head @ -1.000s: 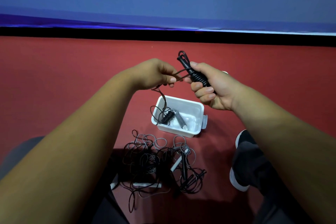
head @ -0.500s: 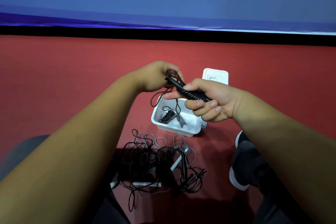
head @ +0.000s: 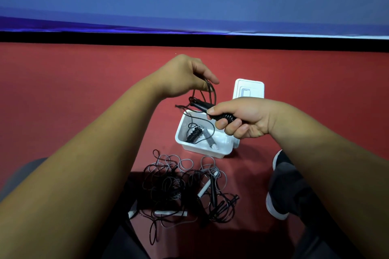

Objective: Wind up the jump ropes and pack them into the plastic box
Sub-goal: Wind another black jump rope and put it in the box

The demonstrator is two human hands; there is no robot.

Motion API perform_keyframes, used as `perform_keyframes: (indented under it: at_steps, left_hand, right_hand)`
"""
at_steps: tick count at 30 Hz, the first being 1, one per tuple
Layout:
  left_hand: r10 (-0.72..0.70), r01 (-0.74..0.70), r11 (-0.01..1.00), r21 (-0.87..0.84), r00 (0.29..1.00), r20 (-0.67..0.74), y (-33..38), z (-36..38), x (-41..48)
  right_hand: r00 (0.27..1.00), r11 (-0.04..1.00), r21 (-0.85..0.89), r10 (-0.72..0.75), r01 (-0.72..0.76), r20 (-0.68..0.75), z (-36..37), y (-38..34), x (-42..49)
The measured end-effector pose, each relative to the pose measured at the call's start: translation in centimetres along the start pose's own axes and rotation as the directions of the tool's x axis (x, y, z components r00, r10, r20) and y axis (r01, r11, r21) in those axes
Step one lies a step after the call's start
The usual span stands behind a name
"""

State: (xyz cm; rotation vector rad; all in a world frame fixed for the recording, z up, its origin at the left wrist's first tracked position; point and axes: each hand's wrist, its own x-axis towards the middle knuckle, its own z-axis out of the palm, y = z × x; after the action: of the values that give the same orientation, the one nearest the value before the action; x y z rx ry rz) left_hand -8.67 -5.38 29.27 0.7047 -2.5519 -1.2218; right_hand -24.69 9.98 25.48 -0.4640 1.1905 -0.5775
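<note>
My right hand (head: 242,119) grips the black ribbed handles of a jump rope (head: 202,104), held level just above the white plastic box (head: 187,146). Up and to the left, my left hand (head: 185,75) pinches a loop of that rope's black cord (head: 211,90), which hangs down toward the handles and trails into the box. Inside the box lie a black wound rope (head: 194,134) and a grey handle (head: 208,137). A tangle of black and grey jump ropes (head: 179,185) with white handles lies on the red floor in front of the box.
The box's white lid (head: 249,88) lies flat on the red floor behind the box. My dark shoe with a white sole (head: 282,187) rests at the right of the rope tangle. A blue banner wall (head: 189,2) runs across the back.
My right hand has lowered the handles from chest height to just above the box and turned them level. My left hand has drawn a cord loop up and away to the left.
</note>
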Motion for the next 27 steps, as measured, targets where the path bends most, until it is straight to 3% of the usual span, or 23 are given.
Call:
perform_keyframes:
  at_steps: [5, 9, 13, 17, 19, 22, 27]
  left_hand:
    - [0.053, -0.053, 0.987, 0.151, 0.999, 0.007, 0.2, -0.3, -0.1]
    - [-0.007, -0.007, 0.986, 0.169, 0.997, 0.081, 0.1, -0.6, -0.4]
    - [-0.084, 0.079, 0.995, 0.063, 0.993, 0.08, -0.7, -0.3, -0.5]
    - [-0.142, 0.125, 0.971, 0.203, 0.987, 0.074, -1.3, 0.4, -0.1]
    - [-0.131, 0.115, 0.986, 0.122, 0.984, 0.125, -1.5, 1.0, -0.1]
    - [-0.099, 0.118, 0.983, -0.139, 0.985, 0.138, -1.6, 1.6, -0.2]
    - [-0.063, 0.132, 0.902, -0.41, 0.982, 0.177, -2.0, 1.8, -0.3]
  right_hand:
    - [0.974, 0.994, 0.031, -0.093, 0.101, -0.209, -0.7, -0.3, 0.7]
    - [0.924, 0.959, 0.144, -0.185, 0.244, -0.335, -1.1, -0.4, 1.0]
    - [0.893, 0.903, 0.242, -0.253, 0.356, -0.372, -1.5, -0.5, 1.4]
    - [0.861, 0.861, 0.272, -0.298, 0.429, -0.413, -1.3, -0.8, 1.6]
    - [0.843, 0.853, 0.266, -0.305, 0.449, -0.443, -1.0, -1.0, 1.6]
    - [0.836, 0.846, 0.281, -0.296, 0.454, -0.461, -1.1, -1.2, 1.6]
    - [0.876, 0.812, 0.376, -0.311, 0.446, -0.368, -1.7, -1.4, 0.8]
